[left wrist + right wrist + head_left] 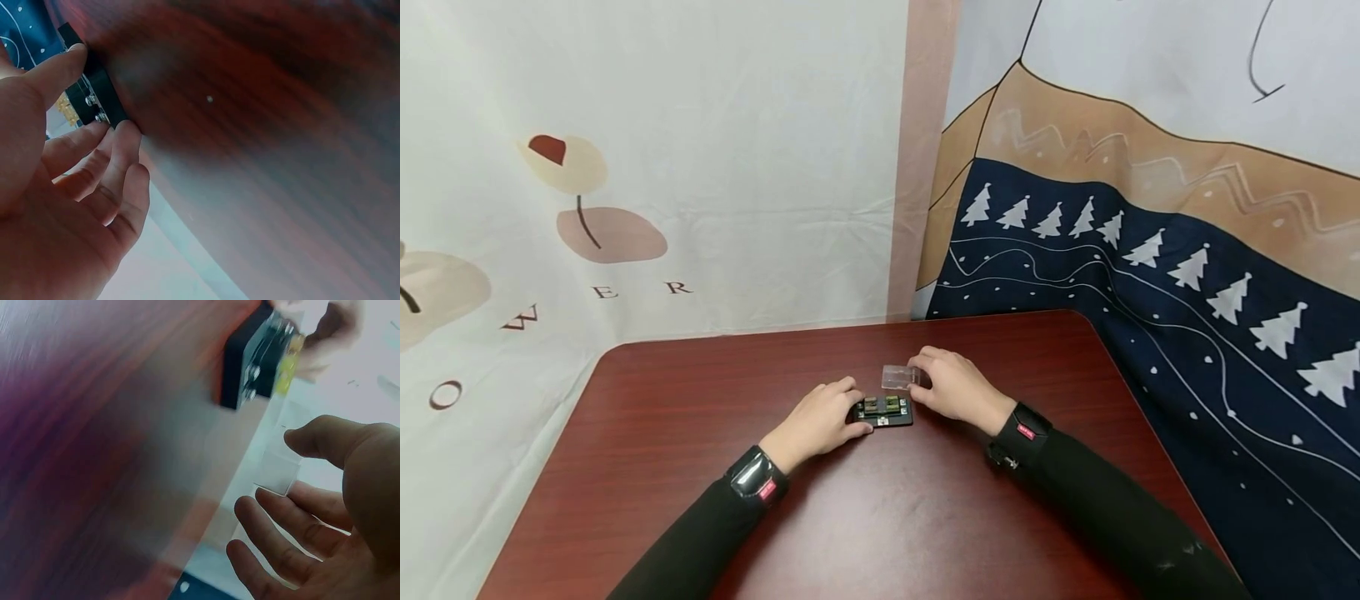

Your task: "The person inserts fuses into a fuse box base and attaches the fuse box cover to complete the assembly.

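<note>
A small black block [895, 421] with green-yellow parts on top lies on the table; screws show along its side in both wrist views. Its left end is gripped by my left hand [815, 422], thumb at the near side and fingers at the far side. Just behind the block, my right hand [955, 386] pinches a clear plastic cover [896, 377] by its right end, between thumb and fingers. In the right wrist view the see-through cover [278, 470] is faint against the pale background, apart from the block [236, 369].
The dark red wooden table [700, 517] has rounded far corners. A pale printed cloth [760, 167] hangs behind it, and a navy cloth with white trees [1150, 333] hangs along the right side.
</note>
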Demonstrator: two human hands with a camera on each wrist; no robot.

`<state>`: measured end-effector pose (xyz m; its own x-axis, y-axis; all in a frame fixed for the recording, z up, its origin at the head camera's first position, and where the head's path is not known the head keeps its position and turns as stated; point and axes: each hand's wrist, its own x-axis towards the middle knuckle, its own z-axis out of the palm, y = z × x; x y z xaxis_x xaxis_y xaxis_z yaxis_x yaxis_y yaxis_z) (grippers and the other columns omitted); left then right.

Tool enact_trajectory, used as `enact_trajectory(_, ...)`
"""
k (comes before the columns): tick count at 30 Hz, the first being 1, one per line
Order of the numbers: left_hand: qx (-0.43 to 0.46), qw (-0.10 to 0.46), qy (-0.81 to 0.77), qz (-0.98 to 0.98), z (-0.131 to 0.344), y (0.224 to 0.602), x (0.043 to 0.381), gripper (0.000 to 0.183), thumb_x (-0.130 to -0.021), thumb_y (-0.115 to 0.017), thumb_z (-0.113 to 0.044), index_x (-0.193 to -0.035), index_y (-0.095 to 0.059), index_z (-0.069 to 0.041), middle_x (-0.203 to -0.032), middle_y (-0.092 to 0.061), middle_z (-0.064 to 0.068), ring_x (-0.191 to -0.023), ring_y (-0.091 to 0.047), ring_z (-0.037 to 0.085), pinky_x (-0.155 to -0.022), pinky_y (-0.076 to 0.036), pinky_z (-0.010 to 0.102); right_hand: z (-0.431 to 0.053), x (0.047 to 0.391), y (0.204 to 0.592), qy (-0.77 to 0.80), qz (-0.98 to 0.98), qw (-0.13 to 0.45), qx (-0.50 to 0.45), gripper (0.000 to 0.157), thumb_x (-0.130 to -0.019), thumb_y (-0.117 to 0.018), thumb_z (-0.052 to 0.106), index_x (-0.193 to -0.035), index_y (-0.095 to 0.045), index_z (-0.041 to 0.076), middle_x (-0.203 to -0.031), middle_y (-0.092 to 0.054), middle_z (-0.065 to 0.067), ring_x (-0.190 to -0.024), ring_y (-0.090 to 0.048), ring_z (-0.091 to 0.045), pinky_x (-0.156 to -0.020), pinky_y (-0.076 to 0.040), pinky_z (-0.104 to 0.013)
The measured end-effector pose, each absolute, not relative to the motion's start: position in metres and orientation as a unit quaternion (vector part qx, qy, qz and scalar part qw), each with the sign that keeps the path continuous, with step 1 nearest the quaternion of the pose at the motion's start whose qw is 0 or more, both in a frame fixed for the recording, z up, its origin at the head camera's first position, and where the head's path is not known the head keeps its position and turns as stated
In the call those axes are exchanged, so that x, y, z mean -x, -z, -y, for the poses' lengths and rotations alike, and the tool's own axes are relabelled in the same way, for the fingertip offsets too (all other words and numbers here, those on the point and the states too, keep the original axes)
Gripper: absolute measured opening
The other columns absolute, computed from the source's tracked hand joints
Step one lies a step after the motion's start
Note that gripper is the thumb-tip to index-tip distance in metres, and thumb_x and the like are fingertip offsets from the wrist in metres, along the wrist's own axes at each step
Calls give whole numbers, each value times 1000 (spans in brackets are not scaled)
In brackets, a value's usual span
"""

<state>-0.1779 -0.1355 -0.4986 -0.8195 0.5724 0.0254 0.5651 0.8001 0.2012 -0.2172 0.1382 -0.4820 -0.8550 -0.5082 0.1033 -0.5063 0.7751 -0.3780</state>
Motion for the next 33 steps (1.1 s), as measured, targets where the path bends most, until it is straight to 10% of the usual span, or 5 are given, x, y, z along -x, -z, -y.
enact_trajectory(21,-277,17,-79,-958,134,490,176,62,-99,-78,-60,-129,-76,-6,-115,-69,6,-93,-69,24,-93,-59,48,-119,195,478,164,-913,-22,374,29,-100,-82,30,-123,-78,13,-104,-66,3,-84,-56,-11,-78,-51,-31)
enact_trajectory(33,-306,-41,-106,-945,130,475,174,44,-102,-79,-34,-138,-74,-9,-123,-74,5,-112,-73,26,-100,-60,48,-117,197,481,155,-912,-25,379,31,-99,-83,30,-124,-78,12,-106,-68,2,-86,-59,-12,-80,-55,-34)
